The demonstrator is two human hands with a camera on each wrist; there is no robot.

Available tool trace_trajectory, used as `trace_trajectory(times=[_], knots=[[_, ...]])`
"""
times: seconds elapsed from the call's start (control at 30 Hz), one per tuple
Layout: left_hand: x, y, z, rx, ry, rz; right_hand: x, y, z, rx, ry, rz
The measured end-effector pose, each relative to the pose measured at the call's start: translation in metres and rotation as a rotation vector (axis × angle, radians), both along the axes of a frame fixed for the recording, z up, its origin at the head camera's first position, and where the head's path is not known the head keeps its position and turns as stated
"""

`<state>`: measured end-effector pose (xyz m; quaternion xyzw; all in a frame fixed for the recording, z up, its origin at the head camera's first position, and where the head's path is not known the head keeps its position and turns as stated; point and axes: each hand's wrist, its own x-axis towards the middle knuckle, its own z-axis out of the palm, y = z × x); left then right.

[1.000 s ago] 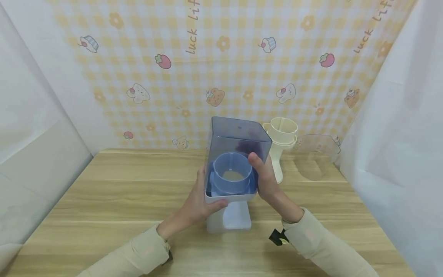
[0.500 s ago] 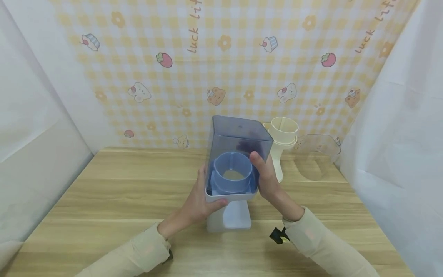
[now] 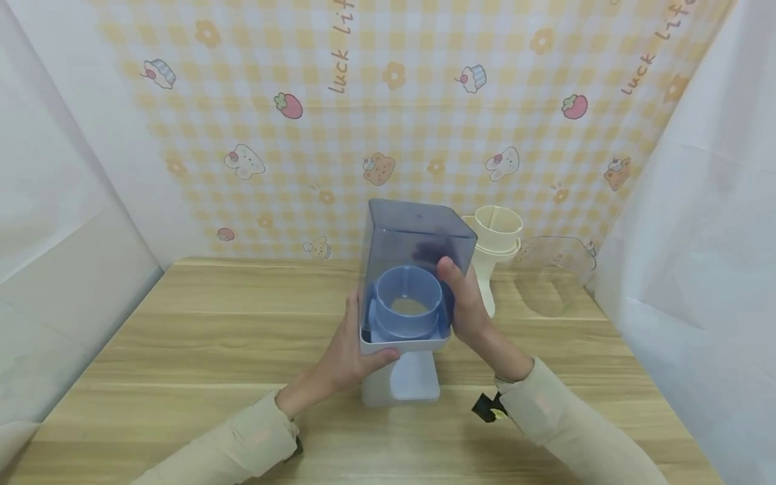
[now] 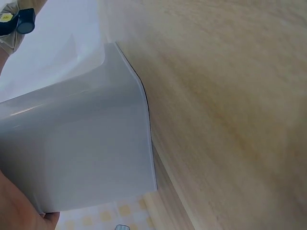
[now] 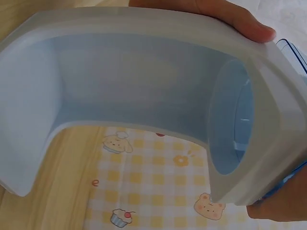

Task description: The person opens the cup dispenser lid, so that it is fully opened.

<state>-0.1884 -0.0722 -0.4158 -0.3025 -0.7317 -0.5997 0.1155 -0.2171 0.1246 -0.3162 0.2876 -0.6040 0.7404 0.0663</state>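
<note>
A white plastic stand (image 3: 417, 378) with a curved front stands on the wooden table, probably part of a dispenser. Over its top sits a see-through blue-grey box-shaped cover (image 3: 418, 214), tilted slightly. Through the cover shows a blue ring-shaped collar (image 3: 407, 327). My left hand (image 3: 350, 356) grips the stand's upper left side, thumb along the front rim. With thumb in front, my right hand (image 3: 470, 311) holds the cover's right side; its other fingers are mostly hidden. In the right wrist view, the stand (image 5: 129, 79) has a round opening at its upper end.
A cream stand (image 3: 485, 273) with a round collar stands behind at the right. Next to it lies a clear container (image 3: 548, 296). A checked cloth (image 3: 412, 128) hangs along the table's back edge, and white sheets (image 3: 685, 222) flank both sides.
The cover's top and my right thumb have shifted up slightly, and the cover's tilt has changed a little. My left hand and the stand stay in place.
</note>
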Motion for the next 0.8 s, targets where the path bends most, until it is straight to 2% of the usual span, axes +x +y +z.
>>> trace_trajectory(times=[0.17,0.43,0.6,0.8], knots=[[0.003,-0.004,0.002,-0.011,0.004,0.019,-0.003,-0.006,0.012,-0.043,-0.03,0.0],[0.004,-0.009,0.003,0.027,-0.002,-0.031,-0.014,-0.016,0.037,-0.151,-0.141,0.03],[0.004,-0.01,0.002,0.037,0.027,-0.047,-0.031,-0.027,0.049,-0.177,-0.174,0.014],[0.01,-0.015,0.003,0.013,0.017,-0.05,-0.057,-0.036,0.045,-0.107,-0.218,-0.069]])
